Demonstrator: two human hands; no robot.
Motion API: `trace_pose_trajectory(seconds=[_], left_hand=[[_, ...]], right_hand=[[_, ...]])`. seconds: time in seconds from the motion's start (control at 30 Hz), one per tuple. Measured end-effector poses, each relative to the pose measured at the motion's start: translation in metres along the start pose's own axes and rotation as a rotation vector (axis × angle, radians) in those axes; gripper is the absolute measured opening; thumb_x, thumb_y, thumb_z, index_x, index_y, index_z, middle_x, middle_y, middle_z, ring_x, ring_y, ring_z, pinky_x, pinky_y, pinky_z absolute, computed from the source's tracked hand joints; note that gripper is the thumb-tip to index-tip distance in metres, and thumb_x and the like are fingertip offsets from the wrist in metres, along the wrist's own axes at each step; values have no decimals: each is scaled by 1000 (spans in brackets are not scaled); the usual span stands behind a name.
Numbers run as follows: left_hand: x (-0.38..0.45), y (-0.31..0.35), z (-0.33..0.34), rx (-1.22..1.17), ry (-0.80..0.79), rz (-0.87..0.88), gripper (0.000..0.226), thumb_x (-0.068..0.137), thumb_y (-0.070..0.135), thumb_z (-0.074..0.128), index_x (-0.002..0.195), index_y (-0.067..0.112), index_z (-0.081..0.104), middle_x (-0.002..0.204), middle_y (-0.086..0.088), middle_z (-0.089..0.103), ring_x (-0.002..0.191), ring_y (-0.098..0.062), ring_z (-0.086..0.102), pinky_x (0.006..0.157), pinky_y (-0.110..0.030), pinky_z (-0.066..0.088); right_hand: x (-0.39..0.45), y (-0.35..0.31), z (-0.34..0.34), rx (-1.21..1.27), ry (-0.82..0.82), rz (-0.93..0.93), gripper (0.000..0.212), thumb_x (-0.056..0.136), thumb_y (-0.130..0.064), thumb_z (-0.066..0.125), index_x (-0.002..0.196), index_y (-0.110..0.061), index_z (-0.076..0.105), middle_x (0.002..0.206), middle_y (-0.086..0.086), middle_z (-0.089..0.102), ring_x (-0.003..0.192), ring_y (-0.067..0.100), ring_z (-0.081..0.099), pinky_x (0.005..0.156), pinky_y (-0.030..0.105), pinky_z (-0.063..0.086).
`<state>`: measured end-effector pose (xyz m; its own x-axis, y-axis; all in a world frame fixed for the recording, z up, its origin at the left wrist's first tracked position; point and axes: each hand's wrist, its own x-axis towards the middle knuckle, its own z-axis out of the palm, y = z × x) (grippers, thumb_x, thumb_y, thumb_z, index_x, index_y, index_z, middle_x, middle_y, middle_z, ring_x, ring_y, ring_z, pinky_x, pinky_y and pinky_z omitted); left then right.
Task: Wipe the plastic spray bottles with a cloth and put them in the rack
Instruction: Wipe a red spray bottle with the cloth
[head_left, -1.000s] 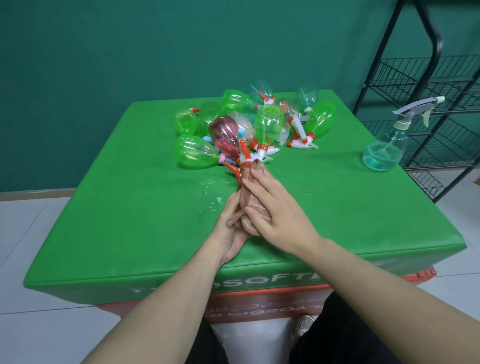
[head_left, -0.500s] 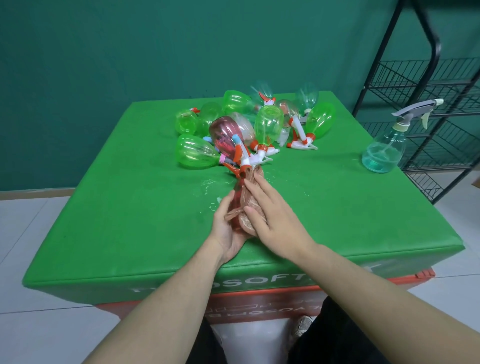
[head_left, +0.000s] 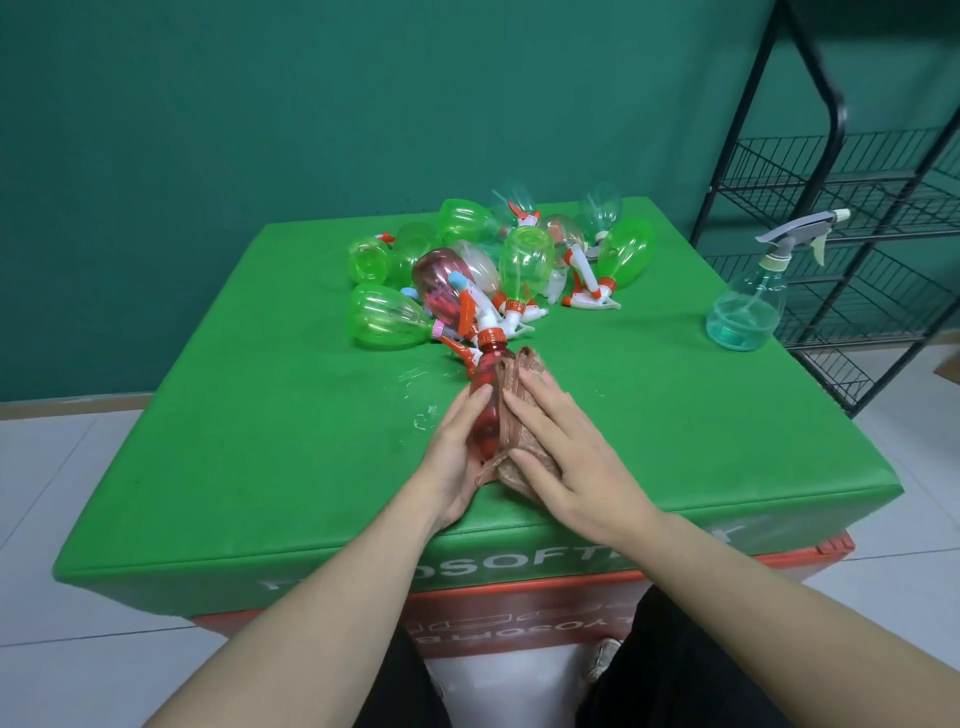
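The green padded table (head_left: 249, 467) fills the middle of the view; it stands before a dark green wall (head_left: 260, 104), on a pale tiled floor (head_left: 52, 519); on its front edge there are white letters, partly hidden by the arms. At the right side stands the black wire rack (head_left: 857, 218), with several mesh shelves; I see no bottle on the shelves that are visible.

On the far part of the table lies a pile of plastic spray bottles (head_left: 524, 260), most of them green, some clear, one pink, with white and orange trigger heads; they lie on their sides and touch each other. Near the right edge of the table, well apart from the pile, a clear spray bottle with bluish liquid (head_left: 745, 306) stands upright; its grey trigger points to the right.

Just in front of the pile lies the red bottle (head_left: 485, 410), on its side, with the orange cap toward the pile. The left hand (head_left: 457, 457) holds this bottle from the left side, the fingers curled along its body. The right hand (head_left: 566, 462) lies flat, fingers straight and together, and presses the brownish cloth (head_left: 519, 395) on the right side of the bottle; the cloth covers the lower part of it. Some small water drops (head_left: 421, 410) shine on the table just left of the hands.
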<state>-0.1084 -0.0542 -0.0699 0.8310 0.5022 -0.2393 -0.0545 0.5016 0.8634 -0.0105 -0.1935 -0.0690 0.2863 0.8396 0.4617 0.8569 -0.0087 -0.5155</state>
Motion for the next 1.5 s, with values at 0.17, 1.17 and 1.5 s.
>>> trace_pose_trajectory(seconds=[0.17, 1.17, 1.5], left_hand=[[-7, 6, 13, 177, -50, -2, 47, 88, 44, 62, 133, 29, 57, 119, -4, 74, 104, -29, 73, 81, -56, 60], [-13, -6, 6, 21, 16, 1, 52, 85, 41, 63, 136, 37, 54, 122, 1, 74, 110, -20, 71, 84, -42, 59], [-10, -12, -1, -42, 18, -42, 66, 85, 46, 58, 145, 20, 50, 132, -13, 68, 109, -29, 71, 77, -49, 60]], right_hand=[[14, -4, -10, 168, 38, 153, 53, 105, -38, 42, 156, -25, 38, 166, -10, 25, 153, 3, 18, 125, 27, 16], [-3, 0, 2, 61, -97, 88, 60, 104, -46, 39, 160, -31, 24, 170, -12, 7, 156, 9, 1, 127, 37, 11], [36, -14, 12, 321, -44, 411, 51, 110, -35, 37, 159, -28, 27, 167, -6, 20, 150, -3, 13, 127, 32, 11]])
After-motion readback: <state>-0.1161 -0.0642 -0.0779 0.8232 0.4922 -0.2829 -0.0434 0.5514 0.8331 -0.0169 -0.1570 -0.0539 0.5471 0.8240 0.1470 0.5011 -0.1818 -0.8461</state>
